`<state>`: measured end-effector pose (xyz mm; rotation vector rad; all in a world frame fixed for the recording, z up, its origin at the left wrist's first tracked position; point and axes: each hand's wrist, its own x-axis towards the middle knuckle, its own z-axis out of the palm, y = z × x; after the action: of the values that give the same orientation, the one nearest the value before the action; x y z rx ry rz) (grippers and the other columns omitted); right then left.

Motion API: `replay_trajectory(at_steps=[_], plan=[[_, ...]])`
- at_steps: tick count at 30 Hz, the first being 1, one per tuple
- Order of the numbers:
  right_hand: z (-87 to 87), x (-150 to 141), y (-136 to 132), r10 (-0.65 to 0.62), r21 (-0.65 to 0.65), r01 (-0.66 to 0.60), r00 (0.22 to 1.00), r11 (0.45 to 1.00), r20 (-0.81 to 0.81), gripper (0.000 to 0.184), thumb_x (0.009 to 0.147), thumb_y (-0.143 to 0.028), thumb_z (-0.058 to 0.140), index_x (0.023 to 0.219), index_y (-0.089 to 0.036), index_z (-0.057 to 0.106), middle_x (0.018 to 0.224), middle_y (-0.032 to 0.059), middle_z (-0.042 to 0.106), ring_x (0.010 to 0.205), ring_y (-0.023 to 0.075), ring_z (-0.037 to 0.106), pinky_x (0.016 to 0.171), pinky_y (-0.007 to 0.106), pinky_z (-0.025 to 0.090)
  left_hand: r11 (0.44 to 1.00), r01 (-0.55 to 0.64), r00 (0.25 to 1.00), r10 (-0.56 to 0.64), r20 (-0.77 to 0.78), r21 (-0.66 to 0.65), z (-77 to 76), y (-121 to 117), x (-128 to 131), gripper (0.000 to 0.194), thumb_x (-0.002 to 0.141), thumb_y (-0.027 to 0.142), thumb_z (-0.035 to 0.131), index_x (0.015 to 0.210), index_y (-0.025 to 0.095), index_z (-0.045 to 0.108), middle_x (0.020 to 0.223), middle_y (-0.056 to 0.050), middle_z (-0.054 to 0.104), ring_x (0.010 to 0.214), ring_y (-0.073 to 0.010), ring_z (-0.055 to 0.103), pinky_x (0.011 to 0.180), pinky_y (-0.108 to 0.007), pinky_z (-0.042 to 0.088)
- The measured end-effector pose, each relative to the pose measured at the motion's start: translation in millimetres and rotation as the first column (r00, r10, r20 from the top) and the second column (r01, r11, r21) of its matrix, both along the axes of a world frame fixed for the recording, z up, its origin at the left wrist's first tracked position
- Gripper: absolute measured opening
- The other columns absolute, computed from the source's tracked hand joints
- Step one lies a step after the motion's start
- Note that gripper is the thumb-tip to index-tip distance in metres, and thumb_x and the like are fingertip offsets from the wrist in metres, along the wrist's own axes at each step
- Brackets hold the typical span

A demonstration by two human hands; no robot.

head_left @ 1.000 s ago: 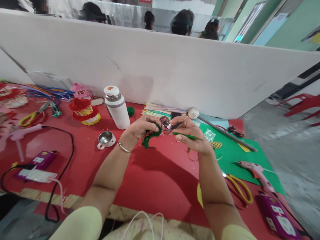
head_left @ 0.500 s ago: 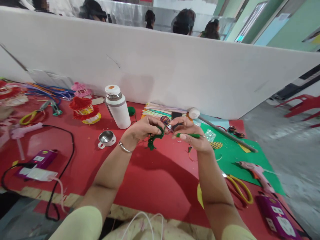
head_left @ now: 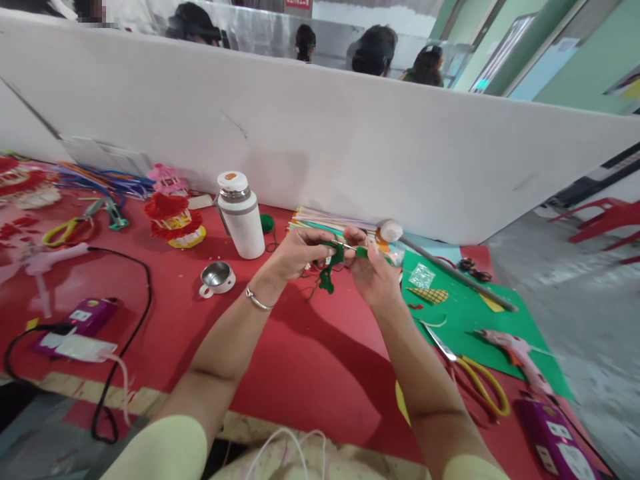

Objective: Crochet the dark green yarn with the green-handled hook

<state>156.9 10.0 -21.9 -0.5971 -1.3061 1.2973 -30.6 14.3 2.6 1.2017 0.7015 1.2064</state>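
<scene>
My left hand (head_left: 303, 252) is closed, pinching a small piece of dark green crochet work (head_left: 327, 277) that dangles below the fingers. A silver bangle circles that wrist. My right hand (head_left: 373, 270) is closed around the green handle of a crochet hook (head_left: 361, 251). The hook's thin metal shaft points left and meets the top of the crochet work. Behind my left wrist, a ball of green yarn (head_left: 267, 223) sits beside the white thermos (head_left: 241, 217). The fingers partly hide the stitches.
A steel cup (head_left: 217, 277) stands left of my left wrist. Scissors (head_left: 475, 380) and a pink glue gun (head_left: 520, 353) lie to the right, near a purple power strip (head_left: 555, 433). Red and yellow ornaments (head_left: 173, 220) stand back left. A white partition (head_left: 320, 133) closes off the far side.
My right hand has moved left and turned, bringing the crochet hook from apart to the crochet work. The green piece has swung slightly right, and the hands are closer together.
</scene>
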Motion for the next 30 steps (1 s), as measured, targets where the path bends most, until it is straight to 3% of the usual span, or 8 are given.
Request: replay_trajectory(at_steps=[3, 7, 12, 17, 20, 30], plan=[[0.5, -2, -1, 0.049, -0.044, -0.052, 0.997, 0.998, -0.062, 0.043, 0.095, -0.059, 0.063, 0.121, -0.025, 0.073, 0.103, 0.0067, 0.076, 0.104, 0.0229, 0.073, 0.079, 0.034, 0.062, 1.000, 0.008, 0.997, -0.006, 0.076, -0.030, 1.3, -1, 3, 0.012, 0.064, 0.019, 0.084, 0.075, 0.016, 0.082, 0.065, -0.002, 0.070, 0.050, -0.0073, 0.054, 0.050, -0.022, 0.043], [5.2, -1, -3, 0.064, -0.101, -0.076, 0.991, 0.992, -0.116, 0.046, 0.093, -0.058, 0.069, 0.124, -0.025, 0.074, 0.091, 0.0035, 0.074, 0.090, 0.0197, 0.070, 0.079, 0.032, 0.061, 0.996, 0.053, 0.992, -0.044, 0.118, -0.074, 2.4, -3, 6, 0.018, 0.064, 0.024, 0.089, 0.079, 0.016, 0.082, 0.063, -0.001, 0.069, 0.049, -0.0084, 0.056, 0.050, -0.022, 0.045], [14.5, -1, -6, 0.001, -0.127, -0.011, 0.996, 0.992, -0.084, 0.043, 0.088, -0.062, 0.074, 0.114, -0.028, 0.076, 0.108, 0.0037, 0.074, 0.093, 0.0191, 0.070, 0.081, 0.033, 0.061, 0.995, 0.047, 0.995, -0.038, 0.095, -0.091, 2.1, -5, 9, 0.024, 0.069, 0.033, 0.091, 0.077, 0.015, 0.078, 0.067, -0.001, 0.070, 0.049, -0.0062, 0.053, 0.049, -0.020, 0.043], [11.4, 3, -5, -0.072, -0.014, 0.072, 0.997, 0.997, -0.032, 0.033, 0.086, -0.059, 0.077, 0.095, -0.028, 0.079, 0.133, 0.0054, 0.068, 0.125, 0.0260, 0.064, 0.097, 0.039, 0.060, 0.995, -0.030, 0.997, 0.037, 0.067, -0.098, 0.4, -3, 9, 0.027, 0.070, 0.036, 0.091, 0.072, 0.015, 0.075, 0.056, 0.002, 0.060, 0.047, -0.0063, 0.050, 0.045, -0.019, 0.036], [6.6, 5, -3, -0.083, 0.028, 0.083, 0.997, 0.996, -0.010, 0.029, 0.089, -0.057, 0.075, 0.093, -0.028, 0.079, 0.134, 0.0048, 0.067, 0.131, 0.0271, 0.061, 0.101, 0.041, 0.059, 0.996, -0.057, 0.997, 0.060, 0.044, -0.068, -0.5, -3, 9, 0.028, 0.073, 0.038, 0.090, 0.071, 0.015, 0.074, 0.054, 0.003, 0.058, 0.047, -0.0060, 0.048, 0.045, -0.019, 0.032], [9.9, 5, -6, -0.208, 0.159, 0.197, 0.976, 0.967, 0.059, 0.031, 0.095, -0.054, 0.070, 0.077, -0.030, 0.081, 0.130, 0.0050, 0.070, 0.124, 0.0286, 0.062, 0.101, 0.049, 0.058, 0.975, -0.223, 0.974, 0.223, 0.047, -0.011, -6.1, 2, 11, 0.021, 0.074, 0.034, 0.087, 0.070, 0.016, 0.076, 0.053, 0.004, 0.056, 0.045, -0.0061, 0.046, 0.044, -0.020, 0.033]])
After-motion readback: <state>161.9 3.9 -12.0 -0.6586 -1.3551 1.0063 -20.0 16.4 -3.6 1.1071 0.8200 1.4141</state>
